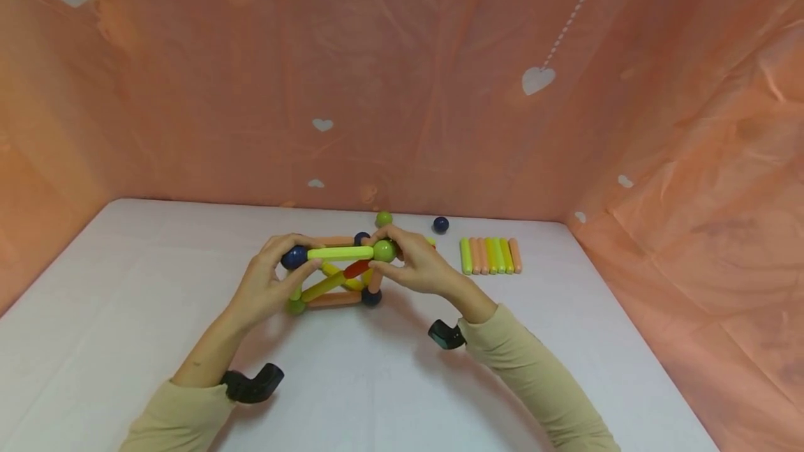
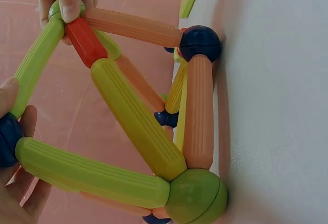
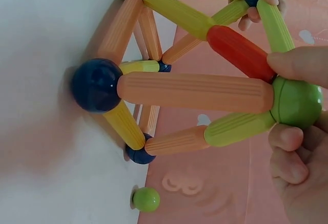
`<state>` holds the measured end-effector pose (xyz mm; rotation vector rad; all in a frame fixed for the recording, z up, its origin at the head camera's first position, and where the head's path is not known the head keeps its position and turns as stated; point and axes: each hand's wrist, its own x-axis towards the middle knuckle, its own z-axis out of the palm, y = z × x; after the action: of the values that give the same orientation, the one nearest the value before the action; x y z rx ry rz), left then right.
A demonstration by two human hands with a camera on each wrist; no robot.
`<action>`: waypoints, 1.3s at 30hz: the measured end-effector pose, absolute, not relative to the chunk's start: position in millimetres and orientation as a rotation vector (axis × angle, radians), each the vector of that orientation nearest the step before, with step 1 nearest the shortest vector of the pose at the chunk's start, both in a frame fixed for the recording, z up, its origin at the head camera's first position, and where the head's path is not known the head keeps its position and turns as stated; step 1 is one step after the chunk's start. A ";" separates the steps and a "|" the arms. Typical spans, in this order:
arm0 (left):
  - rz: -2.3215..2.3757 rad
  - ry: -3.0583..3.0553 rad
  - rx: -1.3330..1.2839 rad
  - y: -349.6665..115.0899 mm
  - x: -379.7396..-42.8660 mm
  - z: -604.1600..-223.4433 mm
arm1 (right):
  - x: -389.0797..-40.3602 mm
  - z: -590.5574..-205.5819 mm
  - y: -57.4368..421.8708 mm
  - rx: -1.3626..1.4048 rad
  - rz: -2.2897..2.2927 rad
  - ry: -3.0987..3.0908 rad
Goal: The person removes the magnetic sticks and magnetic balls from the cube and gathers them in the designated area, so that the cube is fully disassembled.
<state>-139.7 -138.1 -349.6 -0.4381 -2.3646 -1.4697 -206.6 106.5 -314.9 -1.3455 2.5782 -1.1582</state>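
Note:
A frame of magnetic building sticks and balls stands on the white table. My left hand (image 1: 260,284) pinches its dark blue ball (image 1: 294,257) at the upper near left corner. At the upper near right corner, my right hand (image 1: 417,264) grips a green ball (image 3: 297,101) between thumb and fingers. A light green stick (image 1: 341,253) joins these two balls. Below it, a yellow stick (image 2: 138,119) and a red stick (image 3: 241,52) meet end to end, running diagonally from the lower green ball (image 2: 197,197) to the held green ball. Orange sticks (image 3: 195,90) form other edges.
Several loose sticks (image 1: 491,256) lie in a row to the right on the table (image 1: 352,382). A loose green ball (image 1: 384,219) and a dark blue ball (image 1: 441,224) sit near the back edge. A pink cloth (image 1: 402,89) with hearts hangs behind.

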 end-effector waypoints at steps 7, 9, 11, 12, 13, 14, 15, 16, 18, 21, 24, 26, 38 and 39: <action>-1.461 -2.367 -0.437 -141.0 -139.3 -351.9 | -210.7 -316.6 105.9 -1.393 -1.144 2.534; -1.461 -2.365 -0.430 -142.7 -139.0 -352.2 | -211.9 -316.8 106.0 -1.399 -1.144 2.537; -1.470 -2.362 -0.413 -144.6 -138.4 -352.7 | -212.9 -317.1 106.1 -1.404 -1.146 2.551; -1.475 -2.358 -0.405 -145.4 -137.9 -352.8 | -213.2 -317.3 106.0 -1.404 -1.152 2.558; -1.475 -2.358 -0.393 -146.0 -137.3 -353.1 | -213.2 -317.4 105.9 -1.404 -1.157 2.567; -1.473 -2.358 -0.386 -146.7 -137.0 -353.5 | -212.9 -317.6 105.8 -1.402 -1.163 2.570; -1.474 -2.357 -0.381 -147.0 -136.6 -353.9 | -212.4 -317.8 105.6 -1.404 -1.164 2.576; -1.471 -2.356 -0.379 -147.2 -136.4 -354.4 | -212.1 -318.3 105.4 -1.406 -1.160 2.581; -1.469 -2.355 -0.380 -146.8 -135.9 -355.0 | -211.3 -319.1 104.7 -1.415 -1.162 2.576; -1.465 -2.357 -0.378 -145.6 -135.4 -355.3 | -210.1 -319.5 104.3 -1.418 -1.151 2.580; -1.460 -2.366 -0.370 -144.7 -135.6 -355.1 | -210.1 -319.6 106.1 -1.378 -1.181 2.580; -1.457 -2.371 -0.369 -144.1 -135.7 -354.4 | -210.1 -320.7 108.4 -1.350 -1.215 2.562; -1.462 -2.372 -0.360 -145.0 -134.2 -353.9 | -210.8 -323.1 112.0 -1.396 -1.209 2.609; -1.464 -2.371 -0.358 -145.1 -134.3 -354.1 | -210.9 -322.8 111.8 -1.416 -1.202 2.614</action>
<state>-134.3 -145.1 -354.1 -0.3576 -2.3714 -1.4639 -210.9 111.8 -322.8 -1.4159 2.6142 -1.2024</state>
